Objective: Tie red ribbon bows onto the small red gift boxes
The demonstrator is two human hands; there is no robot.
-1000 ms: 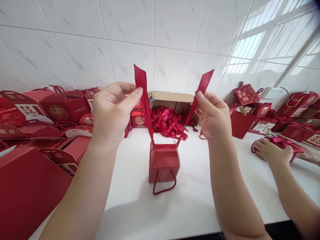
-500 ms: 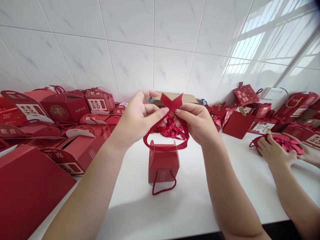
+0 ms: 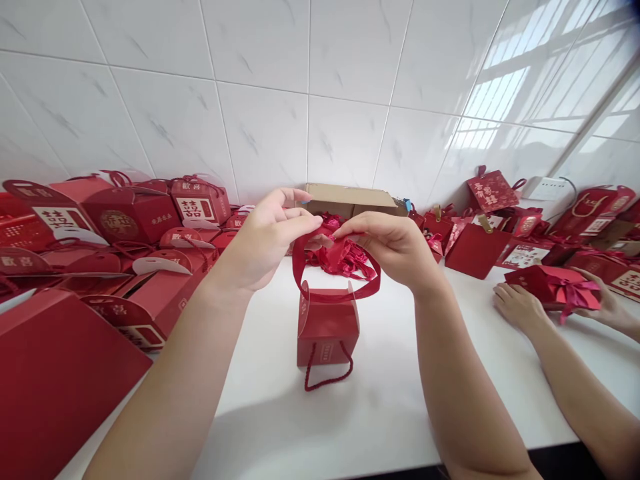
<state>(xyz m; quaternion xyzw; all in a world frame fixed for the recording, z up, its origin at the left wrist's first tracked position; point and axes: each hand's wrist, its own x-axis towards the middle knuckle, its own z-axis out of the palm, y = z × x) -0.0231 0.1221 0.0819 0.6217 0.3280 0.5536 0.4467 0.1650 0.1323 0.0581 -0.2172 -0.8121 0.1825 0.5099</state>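
A small red gift box with a red cord handle hanging at its front stands on the white table. A red ribbon runs through its top and loops up to my hands. My left hand pinches one end of the ribbon just above the box. My right hand pinches the other end, fingertips nearly touching the left ones. The ribbon ends are crossed between my fingers and mostly hidden by them.
Many red gift boxes are piled along the left side. A cardboard box with loose red ribbons sits by the tiled wall. At the right, another person's hands hold a red box with a bow, with more red boxes behind.
My hands have come together from held apart and high; the ribbon ends were crossed and are now folded down between my fingers. The other person lifted and turned their red box.
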